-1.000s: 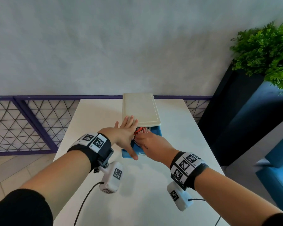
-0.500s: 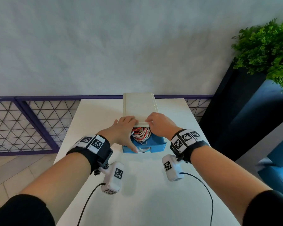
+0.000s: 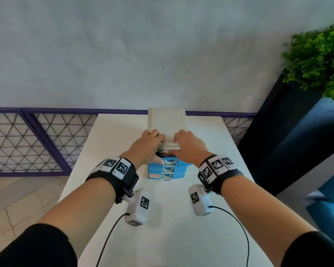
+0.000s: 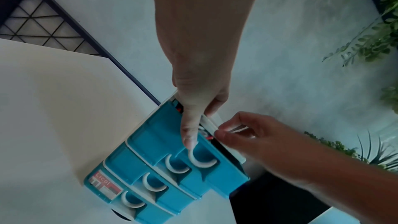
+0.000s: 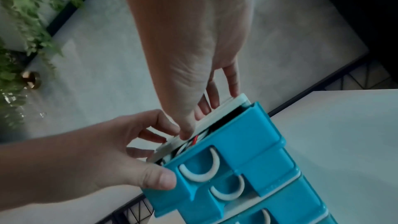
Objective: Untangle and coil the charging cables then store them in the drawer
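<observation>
A small drawer unit with a white top (image 3: 167, 123) and blue drawers stands on the white table (image 3: 177, 239). Its top drawer (image 3: 170, 162) is open only a narrow gap, in which red and white coiled cables (image 3: 163, 152) show; the red strand of the cables (image 5: 195, 140) also peeks out in the right wrist view. My left hand (image 3: 156, 149) has its fingers curled over the top's front edge and its thumb (image 4: 189, 140) pressed on the drawer front (image 4: 163, 142). My right hand (image 3: 181, 145) grips the same edge, with its fingers (image 5: 215, 103) on the lid and its thumb below.
Two more blue drawers (image 3: 166, 171) below are shut. A purple lattice railing (image 3: 37, 139) runs behind the table. A dark planter (image 3: 278, 143) with a green plant (image 3: 320, 60) stands to the right, and a blue seat (image 3: 332, 209) is nearer.
One second ago the drawer stood far out with my right hand inside on the cables. Both hands then moved up to the unit's top, and the drawer has slid in almost fully.
</observation>
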